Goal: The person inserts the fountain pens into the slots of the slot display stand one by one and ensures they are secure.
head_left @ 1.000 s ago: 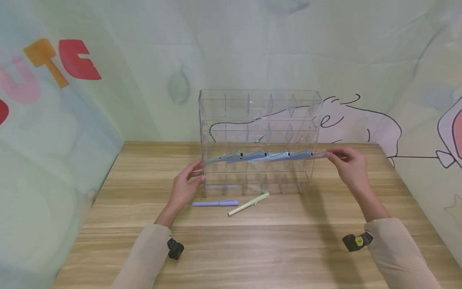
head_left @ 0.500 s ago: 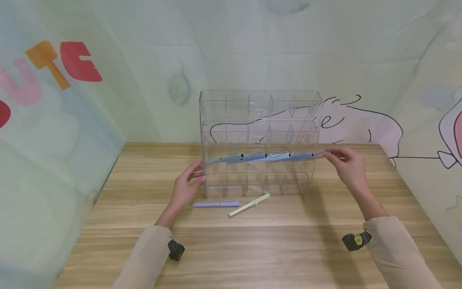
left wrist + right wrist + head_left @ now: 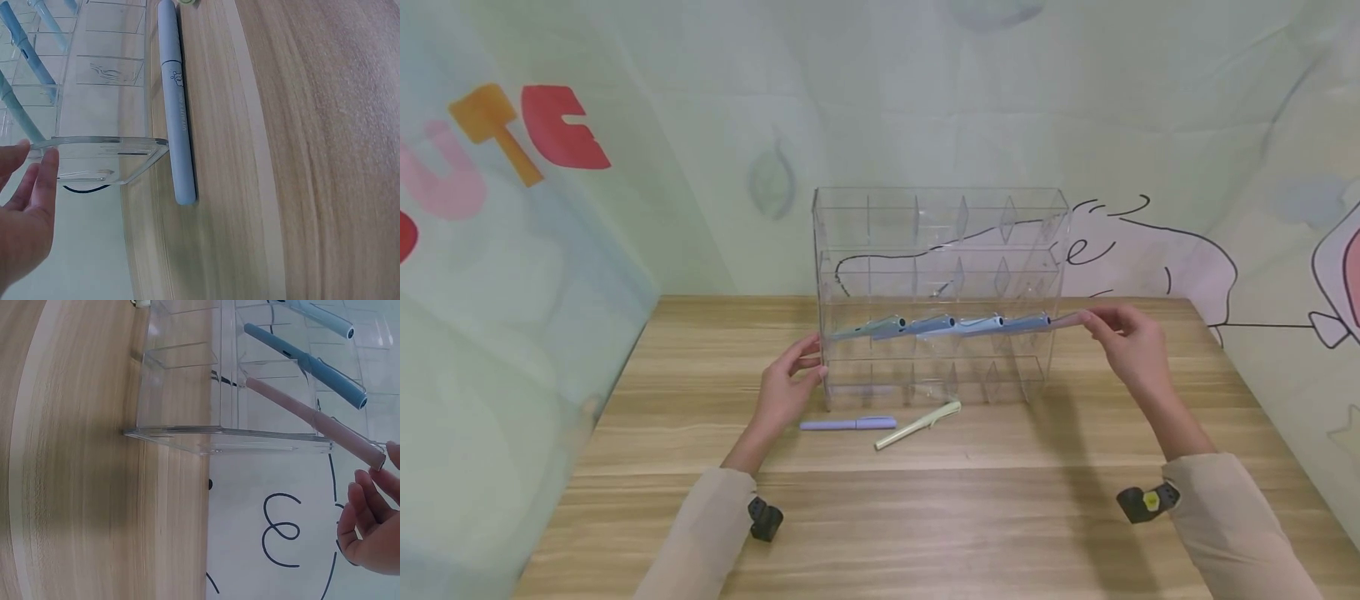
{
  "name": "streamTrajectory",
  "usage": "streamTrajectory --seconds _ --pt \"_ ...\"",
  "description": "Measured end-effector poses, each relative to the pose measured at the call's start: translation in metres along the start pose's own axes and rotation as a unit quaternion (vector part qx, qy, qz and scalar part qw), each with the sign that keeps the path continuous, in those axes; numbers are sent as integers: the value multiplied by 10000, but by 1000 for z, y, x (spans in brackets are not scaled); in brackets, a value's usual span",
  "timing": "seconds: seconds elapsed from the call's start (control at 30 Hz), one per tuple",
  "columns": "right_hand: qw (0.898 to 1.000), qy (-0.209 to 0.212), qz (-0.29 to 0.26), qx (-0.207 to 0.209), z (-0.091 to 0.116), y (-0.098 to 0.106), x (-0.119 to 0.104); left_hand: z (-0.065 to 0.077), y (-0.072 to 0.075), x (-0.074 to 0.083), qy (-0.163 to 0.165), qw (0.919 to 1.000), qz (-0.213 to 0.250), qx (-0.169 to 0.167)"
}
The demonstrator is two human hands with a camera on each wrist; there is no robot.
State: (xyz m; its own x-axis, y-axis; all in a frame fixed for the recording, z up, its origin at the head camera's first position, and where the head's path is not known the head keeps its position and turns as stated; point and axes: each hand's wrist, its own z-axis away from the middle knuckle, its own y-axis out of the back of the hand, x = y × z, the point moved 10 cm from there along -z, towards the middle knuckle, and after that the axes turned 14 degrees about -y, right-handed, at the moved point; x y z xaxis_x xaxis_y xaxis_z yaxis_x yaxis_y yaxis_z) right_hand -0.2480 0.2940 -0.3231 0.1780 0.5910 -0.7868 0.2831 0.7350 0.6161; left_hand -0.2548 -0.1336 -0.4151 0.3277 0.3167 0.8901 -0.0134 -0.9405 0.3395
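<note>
A clear acrylic rack (image 3: 940,287) with divided tiers stands upright on the table. My left hand (image 3: 786,383) holds its left side wall, thumb at the front edge and fingers behind; the left wrist view shows those fingertips (image 3: 47,169) at the panel. At the rack's right end my right hand (image 3: 1127,346) pinches the cap end of a pink pen (image 3: 312,415). That pen slants, its other end inside the rightmost compartment. Left of it, in the same tier, lie a blue pen (image 3: 312,369), a light blue pen (image 3: 973,324), another blue pen (image 3: 928,324) and a green pen (image 3: 876,326).
On the wooden table (image 3: 925,517), in front of the rack, lie a lavender pen (image 3: 848,424) and a pale yellow-green pen (image 3: 917,426), tilted. The lavender pen is close to the rack's base. A printed cloth backdrop (image 3: 700,167) rises behind and beside the table.
My right hand has shifted very slightly to the right over the last half second, still pinching the pink pen. The left hand, rack and table pens stay the same.
</note>
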Motion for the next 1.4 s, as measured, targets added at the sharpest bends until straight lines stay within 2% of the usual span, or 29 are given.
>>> streamTrajectory --seconds 0.33,0.93,1.4 --pt "9998 57 167 -131 1 -2 0 0 0 1 -35 10000 -9 -19" --pt "9991 306 79 -269 5 -2 -4 0 0 2 -55 10000 32 -4" --pt "9989 179 197 -386 12 1 8 1 2 6 -180 9998 -87 11"
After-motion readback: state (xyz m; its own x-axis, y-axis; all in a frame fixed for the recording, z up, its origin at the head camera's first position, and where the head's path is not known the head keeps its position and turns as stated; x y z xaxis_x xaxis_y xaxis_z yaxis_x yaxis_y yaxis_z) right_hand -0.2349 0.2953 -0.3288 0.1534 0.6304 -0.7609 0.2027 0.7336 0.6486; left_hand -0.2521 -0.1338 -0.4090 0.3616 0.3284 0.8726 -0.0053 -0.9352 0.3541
